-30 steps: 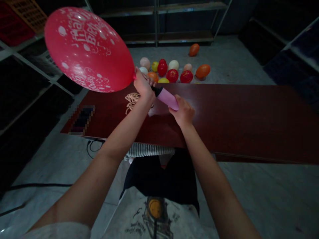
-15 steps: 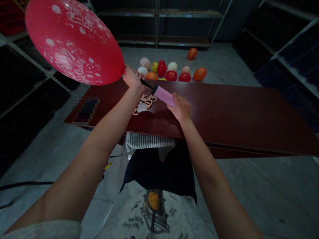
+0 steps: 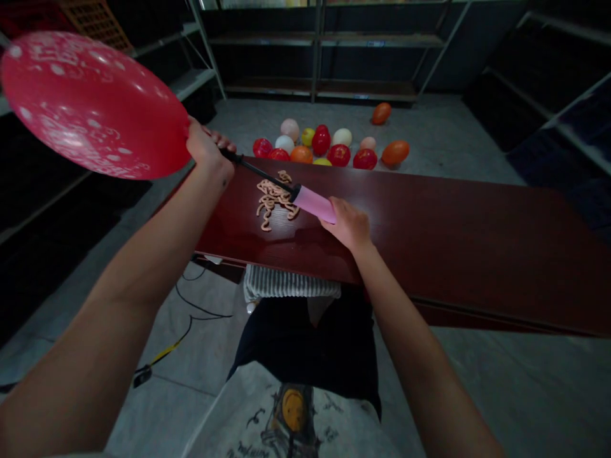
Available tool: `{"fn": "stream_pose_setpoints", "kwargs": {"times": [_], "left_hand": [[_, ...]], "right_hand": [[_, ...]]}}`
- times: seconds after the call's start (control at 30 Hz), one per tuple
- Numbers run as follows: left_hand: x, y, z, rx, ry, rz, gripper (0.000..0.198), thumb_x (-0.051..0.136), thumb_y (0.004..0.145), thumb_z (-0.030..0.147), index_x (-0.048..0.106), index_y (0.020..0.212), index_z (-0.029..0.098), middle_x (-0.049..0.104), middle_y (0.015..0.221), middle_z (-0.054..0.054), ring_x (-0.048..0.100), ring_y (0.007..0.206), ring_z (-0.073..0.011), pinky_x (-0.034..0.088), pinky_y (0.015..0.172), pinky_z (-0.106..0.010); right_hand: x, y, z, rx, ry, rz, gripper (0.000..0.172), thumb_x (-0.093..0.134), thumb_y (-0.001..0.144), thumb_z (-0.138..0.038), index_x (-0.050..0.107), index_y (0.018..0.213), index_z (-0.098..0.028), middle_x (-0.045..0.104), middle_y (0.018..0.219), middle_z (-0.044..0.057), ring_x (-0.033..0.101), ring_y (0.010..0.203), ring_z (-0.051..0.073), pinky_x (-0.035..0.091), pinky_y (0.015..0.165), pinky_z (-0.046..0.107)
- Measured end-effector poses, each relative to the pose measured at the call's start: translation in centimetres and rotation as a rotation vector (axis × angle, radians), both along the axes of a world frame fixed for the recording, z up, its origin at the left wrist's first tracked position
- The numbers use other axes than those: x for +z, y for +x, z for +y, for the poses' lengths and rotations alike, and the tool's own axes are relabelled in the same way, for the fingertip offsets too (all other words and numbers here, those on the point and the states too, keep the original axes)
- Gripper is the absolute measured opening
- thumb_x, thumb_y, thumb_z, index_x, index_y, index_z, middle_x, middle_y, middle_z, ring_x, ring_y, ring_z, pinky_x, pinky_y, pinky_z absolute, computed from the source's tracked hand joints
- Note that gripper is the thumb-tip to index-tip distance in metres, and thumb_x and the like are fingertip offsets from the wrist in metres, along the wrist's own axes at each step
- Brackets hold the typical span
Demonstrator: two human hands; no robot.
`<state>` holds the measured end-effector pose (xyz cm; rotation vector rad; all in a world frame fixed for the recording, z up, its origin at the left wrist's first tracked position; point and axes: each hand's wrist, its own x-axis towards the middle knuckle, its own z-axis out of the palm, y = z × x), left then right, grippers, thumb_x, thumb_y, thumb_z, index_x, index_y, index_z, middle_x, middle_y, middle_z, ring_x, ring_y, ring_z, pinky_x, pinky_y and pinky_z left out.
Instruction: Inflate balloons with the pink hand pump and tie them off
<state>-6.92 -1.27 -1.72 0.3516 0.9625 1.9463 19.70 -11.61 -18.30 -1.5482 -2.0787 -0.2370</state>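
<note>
My left hand point(image 3: 206, 152) is closed around the black end of a balloon pump point(image 3: 315, 203) and the neck of a large red balloon point(image 3: 102, 108) printed with white lettering. The inflated balloon extends up and left from the fist. Between my hands the pump's black rod is drawn well out of its pink barrel. Wrapped around the lower end of that barrel is my right hand point(image 3: 352, 226). Below the rod, a heap of curly, peach-coloured strands point(image 3: 274, 194) lies on the dark red table point(image 3: 453, 235). My fingers hide the balloon's mouth.
Several inflated balloons point(image 3: 338, 155) in red, orange, white and yellow lie on the floor beyond the table. Metal shelves point(image 3: 267, 41) stand at the back and both sides. A black cable point(image 3: 205, 315) runs across the floor at left.
My left hand has moved left and slightly down with the balloon, drawing the black rod further out of the pink barrel. The right hand stays nearly in place. The view has shifted slightly.
</note>
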Motion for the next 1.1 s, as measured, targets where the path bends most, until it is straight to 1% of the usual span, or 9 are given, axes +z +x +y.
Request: {"fn": "stream_pose_setpoints", "kwargs": {"times": [0.13,0.23,0.33,0.43,0.57,0.67,0.8,0.97,1.1], "left_hand": [[0.7,3.5,0.7,-0.044,0.105,0.008,0.052,0.034,0.110,0.045,0.022,0.066,0.020,0.019,0.056,0.005,0.023,0.043,-0.0080,0.021,0.048,-0.024],[0.5,7.1,1.1,-0.074,0.158,0.022,0.057,0.035,0.107,0.056,0.019,0.065,0.021,0.017,0.052,0.005,0.022,0.040,-0.0080,0.021,0.044,-0.026],[-0.6,11.6,1.0,-0.139,0.150,0.062,0.057,0.035,0.104,0.062,0.017,0.066,0.023,0.018,0.050,0.005,0.023,0.038,-0.0088,0.022,0.042,-0.027],[-2.1,16.0,0.5,-0.215,0.117,0.085,0.054,0.033,0.106,0.058,0.020,0.067,0.024,0.019,0.051,0.005,0.032,0.039,-0.0083,0.025,0.042,-0.025],[-3.0,19.3,0.0,-0.243,0.116,0.100,0.055,0.038,0.105,0.056,0.025,0.064,0.023,0.021,0.052,0.006,0.032,0.037,-0.0069,0.023,0.040,-0.022],[-2.8,19.0,0.3,-0.222,0.115,0.087,0.056,0.046,0.102,0.057,0.027,0.062,0.023,0.021,0.052,0.007,0.027,0.035,-0.0079,0.022,0.036,-0.023],[-3.1,16.6,1.0,-0.145,0.104,0.061,0.055,0.047,0.101,0.056,0.027,0.061,0.025,0.022,0.051,0.007,0.029,0.035,-0.0109,0.024,0.034,-0.024],[-3.3,12.7,1.3,-0.100,0.054,0.011,0.053,0.044,0.103,0.053,0.028,0.062,0.023,0.025,0.051,0.007,0.028,0.036,-0.0111,0.024,0.035,-0.023],[-2.0,8.3,1.0,-0.096,0.058,-0.033,0.052,0.039,0.107,0.044,0.026,0.062,0.022,0.023,0.046,0.007,0.025,0.035,-0.0094,0.023,0.036,-0.022]], "right_hand": [[-0.3,0.6,0.5,-0.113,0.031,0.105,0.042,0.068,0.086,-0.034,0.062,0.123,-0.014,0.074,0.106,0.012,0.070,0.093,0.028,0.051,0.076,0.036],[-0.6,0.9,0.9,-0.168,0.042,0.168,0.042,0.069,0.085,-0.033,0.061,0.122,-0.015,0.074,0.105,0.013,0.070,0.092,0.028,0.052,0.077,0.038],[-0.9,1.1,1.2,-0.208,0.053,0.231,0.044,0.070,0.086,-0.035,0.059,0.124,-0.016,0.073,0.107,0.013,0.070,0.094,0.028,0.052,0.079,0.038],[-1.0,1.4,1.3,-0.272,0.059,0.279,0.044,0.070,0.087,-0.037,0.058,0.123,-0.016,0.073,0.109,0.013,0.071,0.095,0.029,0.052,0.079,0.037],[-0.7,1.6,1.2,-0.357,0.056,0.309,0.041,0.069,0.088,-0.041,0.059,0.121,-0.017,0.073,0.106,0.011,0.071,0.090,0.027,0.050,0.073,0.034],[-0.5,1.3,1.2,-0.359,0.071,0.296,0.043,0.072,0.085,-0.044,0.061,0.118,-0.017,0.075,0.103,0.010,0.072,0.087,0.026,0.048,0.069,0.031],[-0.4,0.6,1.2,-0.293,0.104,0.238,0.043,0.073,0.085,-0.044,0.063,0.118,-0.019,0.076,0.099,0.007,0.072,0.086,0.023,0.045,0.066,0.028],[-0.5,0.0,0.7,-0.211,0.120,0.140,0.042,0.072,0.087,-0.042,0.063,0.120,-0.017,0.076,0.102,0.008,0.072,0.087,0.021,0.044,0.066,0.028],[-0.7,-0.1,0.4,-0.165,0.114,0.060,0.037,0.070,0.088,-0.042,0.065,0.116,-0.018,0.076,0.096,0.007,0.072,0.084,0.022,0.043,0.066,0.028]]}}
